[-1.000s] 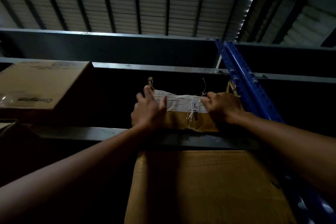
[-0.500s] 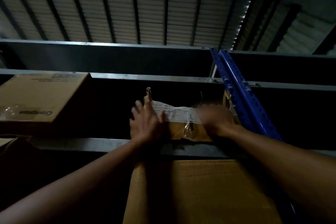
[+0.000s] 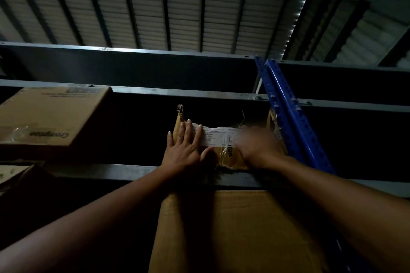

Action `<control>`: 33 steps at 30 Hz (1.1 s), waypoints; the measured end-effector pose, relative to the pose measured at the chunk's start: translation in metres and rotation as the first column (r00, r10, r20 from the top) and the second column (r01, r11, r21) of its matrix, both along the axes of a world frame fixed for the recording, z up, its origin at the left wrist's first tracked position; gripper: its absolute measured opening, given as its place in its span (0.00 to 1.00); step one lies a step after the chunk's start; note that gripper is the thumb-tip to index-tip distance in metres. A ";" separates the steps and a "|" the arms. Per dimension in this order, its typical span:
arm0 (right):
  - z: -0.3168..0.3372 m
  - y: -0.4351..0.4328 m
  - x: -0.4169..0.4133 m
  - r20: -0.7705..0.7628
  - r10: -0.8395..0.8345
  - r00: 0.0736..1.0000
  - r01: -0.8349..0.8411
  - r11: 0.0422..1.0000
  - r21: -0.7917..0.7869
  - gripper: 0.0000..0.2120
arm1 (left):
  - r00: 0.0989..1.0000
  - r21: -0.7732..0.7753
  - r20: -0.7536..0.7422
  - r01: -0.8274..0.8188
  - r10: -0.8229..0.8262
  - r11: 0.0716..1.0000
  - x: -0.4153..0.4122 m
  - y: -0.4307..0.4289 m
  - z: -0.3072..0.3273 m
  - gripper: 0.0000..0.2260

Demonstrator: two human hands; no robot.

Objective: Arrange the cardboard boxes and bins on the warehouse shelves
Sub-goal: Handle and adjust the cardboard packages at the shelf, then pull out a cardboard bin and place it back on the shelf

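A worn brown cardboard box (image 3: pixel 224 153) with a white label and torn tape stands on a high shelf (image 3: pixel 124 170), close to a blue upright. My left hand (image 3: pixel 185 146) lies flat on the box's front face at its left side, fingers straight and spread. My right hand (image 3: pixel 258 146) is blurred against the right side of the same face; how its fingers lie cannot be made out. Below the shelf beam a larger brown box (image 3: pixel 239 232) fills the lower middle, partly behind my forearms.
A second cardboard box (image 3: pixel 51 115) with upside-down print sits on the same shelf at the left, with a dark gap between it and the worn box. The blue perforated upright (image 3: pixel 288 115) rises at the right. Another box's corner (image 3: pixel 11 173) shows at the lower left.
The view has tilted up a little. My left fingers have straightened and spread on the box face. My right hand has shifted on the box's right side and is now blurred.
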State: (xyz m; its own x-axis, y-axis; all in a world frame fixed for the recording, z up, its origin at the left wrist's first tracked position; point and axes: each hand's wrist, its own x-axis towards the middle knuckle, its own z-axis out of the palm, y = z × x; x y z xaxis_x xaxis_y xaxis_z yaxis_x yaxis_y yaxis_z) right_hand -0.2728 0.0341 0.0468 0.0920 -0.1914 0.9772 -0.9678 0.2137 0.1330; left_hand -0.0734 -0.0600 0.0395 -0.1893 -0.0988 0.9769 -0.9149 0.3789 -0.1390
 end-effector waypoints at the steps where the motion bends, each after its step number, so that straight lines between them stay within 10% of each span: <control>1: -0.001 0.002 0.001 0.008 0.000 1.000 0.000 1.000 0.019 0.32 | 1.000 0.007 0.011 0.003 -0.003 1.000 0.002 0.000 -0.002 0.34; 16: 0.003 0.059 0.026 -0.003 -0.113 0.994 0.107 0.930 0.353 0.26 | 0.984 -0.013 -0.032 0.172 -0.173 0.985 0.037 0.062 0.005 0.33; 33: -0.012 0.118 0.266 -0.175 0.066 0.982 -0.080 0.994 -0.075 0.22 | 0.965 -0.203 0.084 0.261 -0.249 0.944 0.244 0.109 0.011 0.27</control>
